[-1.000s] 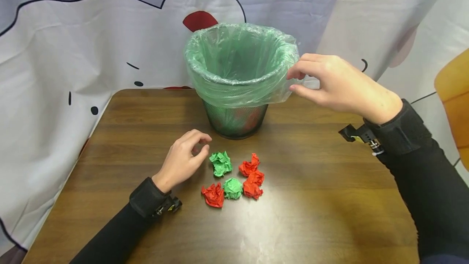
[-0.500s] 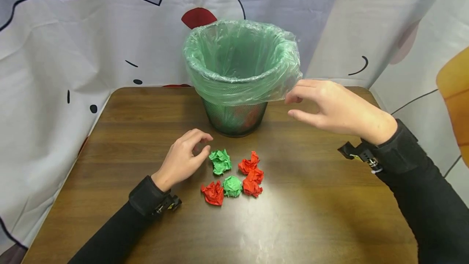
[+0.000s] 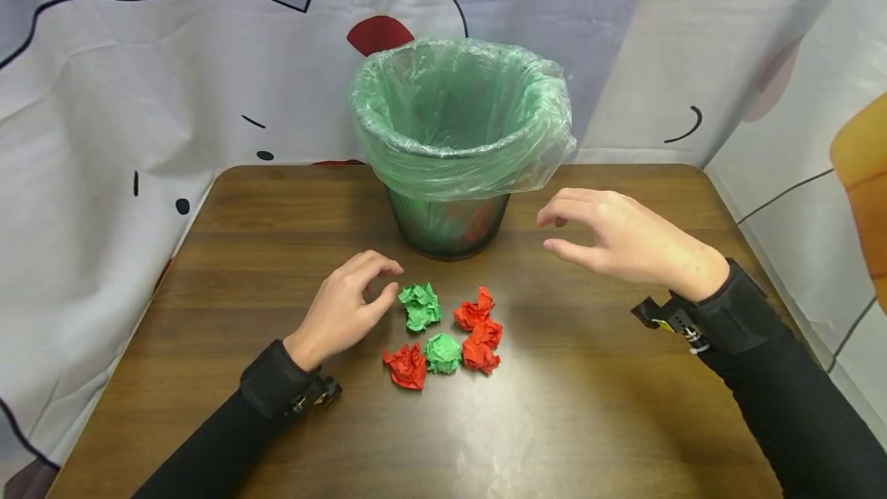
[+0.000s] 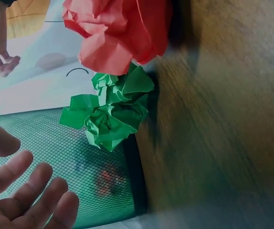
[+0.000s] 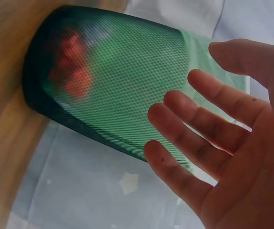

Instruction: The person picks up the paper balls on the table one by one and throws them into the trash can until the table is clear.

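Note:
Several crumpled paper balls lie on the wooden table in front of a mesh wastebasket. My left hand holds nothing, its fingers loosely bent, just left of a green paper ball. Nearer me are a red paper ball and a second green paper ball. More red crumpled paper lies to their right. To the right of the wastebasket, my right hand hovers with thumb and fingers apart and nothing between them. In the right wrist view, reddish shapes show through the mesh.
A translucent green bag lines the wastebasket and folds over its rim, hanging loose on the right. The wooden table ends at a patterned curtain behind. Something orange-yellow shows at the far right.
My right hand has come down and toward me from beside the bag's right edge, now apart from it. The left hand and paper balls have stayed nearly in place.

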A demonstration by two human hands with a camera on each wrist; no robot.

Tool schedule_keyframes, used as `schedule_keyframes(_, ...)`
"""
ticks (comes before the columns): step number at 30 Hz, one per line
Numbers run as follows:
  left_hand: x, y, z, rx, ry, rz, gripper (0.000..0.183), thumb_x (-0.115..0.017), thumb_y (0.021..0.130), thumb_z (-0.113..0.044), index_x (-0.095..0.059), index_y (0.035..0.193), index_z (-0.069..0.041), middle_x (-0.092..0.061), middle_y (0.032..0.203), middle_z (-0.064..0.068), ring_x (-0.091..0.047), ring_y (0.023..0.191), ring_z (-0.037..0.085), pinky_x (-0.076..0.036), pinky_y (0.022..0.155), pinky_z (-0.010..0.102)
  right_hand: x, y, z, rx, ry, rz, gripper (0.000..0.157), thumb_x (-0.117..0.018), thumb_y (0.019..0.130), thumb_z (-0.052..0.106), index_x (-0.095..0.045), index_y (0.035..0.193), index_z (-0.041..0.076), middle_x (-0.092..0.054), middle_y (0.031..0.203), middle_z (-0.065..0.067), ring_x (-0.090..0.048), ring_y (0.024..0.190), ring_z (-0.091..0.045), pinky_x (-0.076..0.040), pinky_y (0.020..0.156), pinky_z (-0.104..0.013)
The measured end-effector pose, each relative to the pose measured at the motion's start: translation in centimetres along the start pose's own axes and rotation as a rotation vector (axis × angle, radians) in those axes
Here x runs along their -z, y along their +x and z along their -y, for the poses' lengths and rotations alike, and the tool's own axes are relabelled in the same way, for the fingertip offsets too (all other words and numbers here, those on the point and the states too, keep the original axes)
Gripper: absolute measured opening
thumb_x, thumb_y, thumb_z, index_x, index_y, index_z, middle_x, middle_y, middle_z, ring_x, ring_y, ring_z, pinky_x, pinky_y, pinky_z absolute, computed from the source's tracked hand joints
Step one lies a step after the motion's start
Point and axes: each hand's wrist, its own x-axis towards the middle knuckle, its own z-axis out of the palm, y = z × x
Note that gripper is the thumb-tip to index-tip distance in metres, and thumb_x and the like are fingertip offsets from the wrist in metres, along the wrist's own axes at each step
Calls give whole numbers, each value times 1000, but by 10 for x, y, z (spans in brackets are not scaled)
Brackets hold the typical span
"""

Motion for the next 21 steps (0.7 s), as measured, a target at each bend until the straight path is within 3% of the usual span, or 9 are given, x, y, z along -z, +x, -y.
schedule_keyframes(11, 2, -11, -9, -41, -47, 119, 20, -69, 91, -19, -69, 111, -16, -66, 110, -6, -64, 94, 16, -55, 76, 37, -16, -8, -7, -44, 26, 32, 20, -72, 93, 24, -68, 113, 25, -63, 110, 17, -60, 95, -2, -50, 82, -33)
schedule_keyframes(21, 6, -16, -18, -92, -24, 328, 22, -69, 93, -29, -69, 114, -22, -61, 115, -17, -59, 110, 3, -53, 90, 36, -29, -12, -12, -53, 61, 38, 19, -71, 94, 26, -68, 113, 25, -63, 111, 16, -61, 102, -4, -50, 88, -34)
